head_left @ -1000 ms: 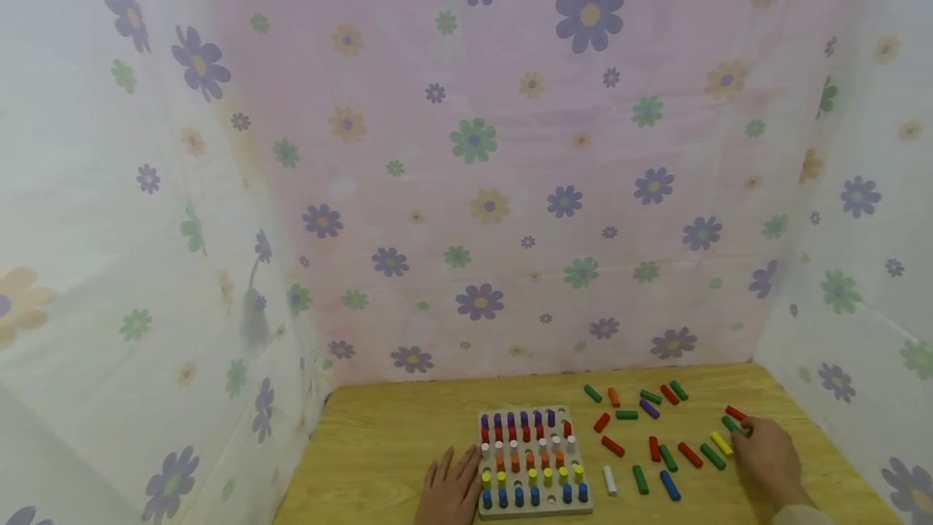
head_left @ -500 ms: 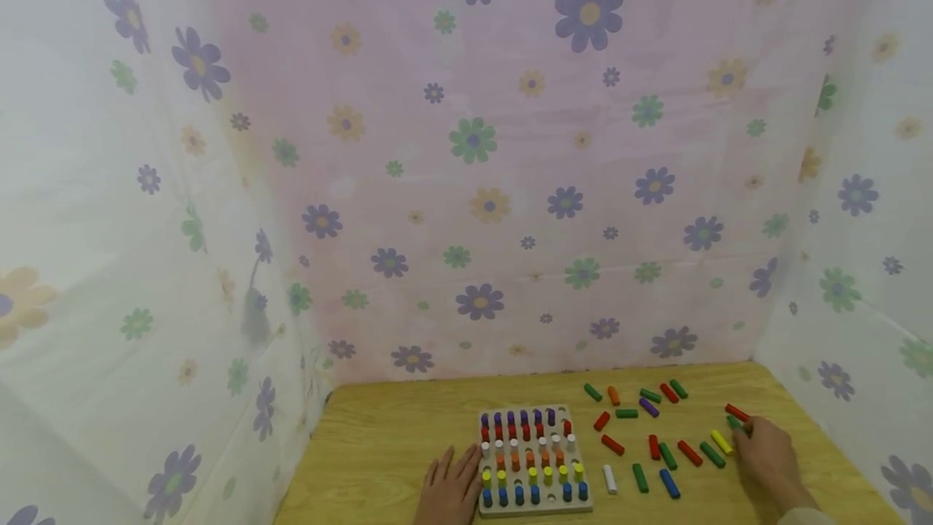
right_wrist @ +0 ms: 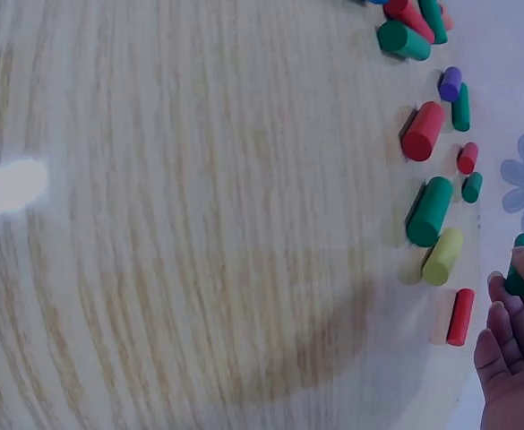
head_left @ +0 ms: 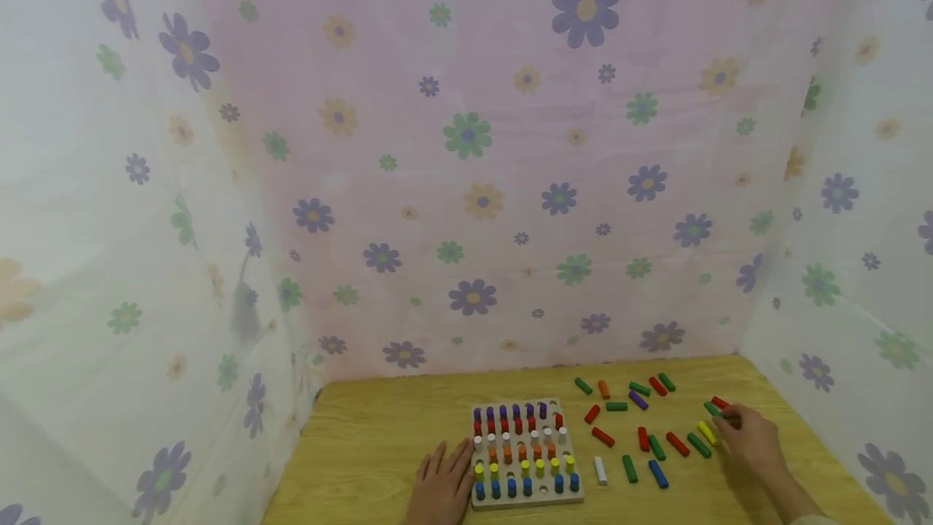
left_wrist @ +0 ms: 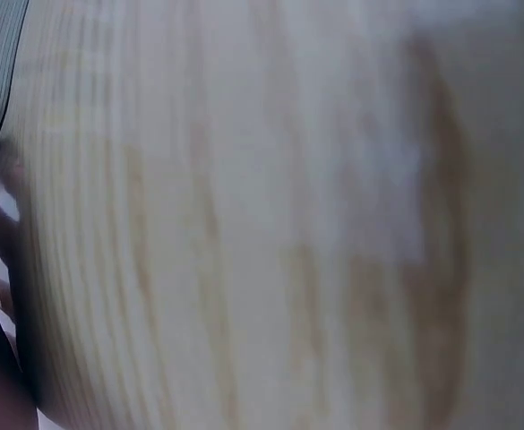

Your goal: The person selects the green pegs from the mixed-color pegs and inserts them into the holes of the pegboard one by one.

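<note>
My right hand (head_left: 754,442) pinches a green peg (right_wrist: 519,267) between thumb and fingers, and in the right wrist view it is held up off the wooden table. Beside it lie a red peg (right_wrist: 460,316) and a yellow peg (head_left: 707,433). Flat on the table, my left hand (head_left: 440,483) has its fingers at the left edge of a pale pegboard (head_left: 528,501); only part of that hand shows in the left wrist view. Upright pegs fill rows of purple, red, white, orange, yellow and blue, with a few bare holes among them.
Several loose pegs lie right of the board, among them a white peg (head_left: 600,471), a blue peg (head_left: 658,474), an orange peg (head_left: 603,390) and a purple peg (head_left: 637,400). Flowered sheets (head_left: 466,185) enclose the table (head_left: 379,436) at the back and sides.
The green peg, earlier at my right fingertips beside the red peg, now shows raised in the pinch. The head view has shifted slightly. My left hand keeps its place by the board.
</note>
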`<action>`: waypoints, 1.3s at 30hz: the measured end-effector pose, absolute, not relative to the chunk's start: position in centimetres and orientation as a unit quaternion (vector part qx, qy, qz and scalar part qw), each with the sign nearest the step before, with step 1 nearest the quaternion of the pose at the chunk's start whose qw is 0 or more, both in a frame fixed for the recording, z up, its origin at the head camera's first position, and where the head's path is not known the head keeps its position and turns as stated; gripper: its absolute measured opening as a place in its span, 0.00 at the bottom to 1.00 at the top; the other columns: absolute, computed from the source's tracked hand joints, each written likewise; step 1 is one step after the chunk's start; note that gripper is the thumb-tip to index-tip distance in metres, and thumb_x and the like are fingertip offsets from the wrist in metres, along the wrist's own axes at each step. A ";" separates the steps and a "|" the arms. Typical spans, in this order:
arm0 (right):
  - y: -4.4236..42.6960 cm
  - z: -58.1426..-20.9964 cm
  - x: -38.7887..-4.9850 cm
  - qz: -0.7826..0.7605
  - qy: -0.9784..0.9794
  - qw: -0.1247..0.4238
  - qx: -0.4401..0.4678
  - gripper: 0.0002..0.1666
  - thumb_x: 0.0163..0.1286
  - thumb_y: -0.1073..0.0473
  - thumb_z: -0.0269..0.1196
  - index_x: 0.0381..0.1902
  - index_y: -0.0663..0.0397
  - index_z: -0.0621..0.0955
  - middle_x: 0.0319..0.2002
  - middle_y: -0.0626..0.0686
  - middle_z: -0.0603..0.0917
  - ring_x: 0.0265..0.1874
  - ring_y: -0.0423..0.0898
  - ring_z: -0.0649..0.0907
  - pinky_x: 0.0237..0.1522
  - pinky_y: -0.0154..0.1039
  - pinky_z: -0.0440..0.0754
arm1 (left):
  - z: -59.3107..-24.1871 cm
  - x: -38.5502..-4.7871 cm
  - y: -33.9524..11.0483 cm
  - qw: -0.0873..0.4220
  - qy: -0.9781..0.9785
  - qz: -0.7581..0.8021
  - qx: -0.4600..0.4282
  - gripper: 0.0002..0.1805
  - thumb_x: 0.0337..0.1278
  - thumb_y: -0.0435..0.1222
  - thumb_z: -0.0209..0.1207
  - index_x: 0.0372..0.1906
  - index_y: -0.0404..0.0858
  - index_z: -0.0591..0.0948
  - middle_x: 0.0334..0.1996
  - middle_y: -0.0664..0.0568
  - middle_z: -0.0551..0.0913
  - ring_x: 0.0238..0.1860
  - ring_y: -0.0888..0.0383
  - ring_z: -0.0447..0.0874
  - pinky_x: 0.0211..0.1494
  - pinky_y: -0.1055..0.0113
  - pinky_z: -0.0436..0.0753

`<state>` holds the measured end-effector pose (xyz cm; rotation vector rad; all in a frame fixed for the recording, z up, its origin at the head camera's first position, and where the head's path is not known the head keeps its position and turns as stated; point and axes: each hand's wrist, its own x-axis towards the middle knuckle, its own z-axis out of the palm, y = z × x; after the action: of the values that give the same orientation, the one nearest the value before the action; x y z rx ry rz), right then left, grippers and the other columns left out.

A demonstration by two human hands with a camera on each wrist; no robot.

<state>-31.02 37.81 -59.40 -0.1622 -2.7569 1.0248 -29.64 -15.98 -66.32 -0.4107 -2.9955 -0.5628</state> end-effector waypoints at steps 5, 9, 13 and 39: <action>37.0 -58.7 -31.3 0.362 -0.926 0.094 -0.052 0.22 0.76 0.58 0.62 0.49 0.79 0.79 0.39 0.67 0.86 0.39 0.62 0.85 0.37 0.52 0.88 | -66.2 -29.7 -15.8 0.020 -0.976 -0.179 -0.124 0.32 0.80 0.60 0.35 0.78 0.52 0.69 0.75 0.57 0.70 0.76 0.38 0.61 0.76 0.34 0.58; 35.9 -58.3 -31.7 0.367 -0.924 0.101 -0.039 0.21 0.76 0.57 0.63 0.49 0.76 0.80 0.39 0.63 0.87 0.39 0.59 0.86 0.36 0.49 0.88 | -66.1 -29.6 -15.8 0.017 -0.977 -0.179 -0.116 0.32 0.80 0.59 0.37 0.77 0.51 0.70 0.74 0.57 0.71 0.76 0.39 0.62 0.77 0.34 0.58; 34.5 -58.1 -31.9 0.373 -0.920 0.117 -0.028 0.18 0.75 0.58 0.64 0.48 0.73 0.82 0.38 0.59 0.87 0.37 0.54 0.86 0.33 0.42 0.87 | -65.9 -29.5 -15.8 0.017 -0.977 -0.177 -0.116 0.32 0.80 0.59 0.37 0.77 0.51 0.70 0.74 0.56 0.71 0.76 0.39 0.61 0.77 0.34 0.58; 24.1 -55.2 -33.1 0.482 -0.873 0.059 0.039 0.19 0.72 0.56 0.69 0.52 0.66 0.83 0.40 0.54 0.85 0.37 0.45 0.82 0.35 0.34 0.83 | -65.8 -29.3 -15.8 0.017 -0.974 -0.189 -0.122 0.32 0.81 0.59 0.36 0.77 0.52 0.69 0.75 0.57 0.70 0.76 0.38 0.61 0.76 0.33 0.59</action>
<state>-33.06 24.07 -55.16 0.1185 -2.6452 1.4603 -29.32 -15.78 -65.80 -0.3781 -3.0282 -0.5879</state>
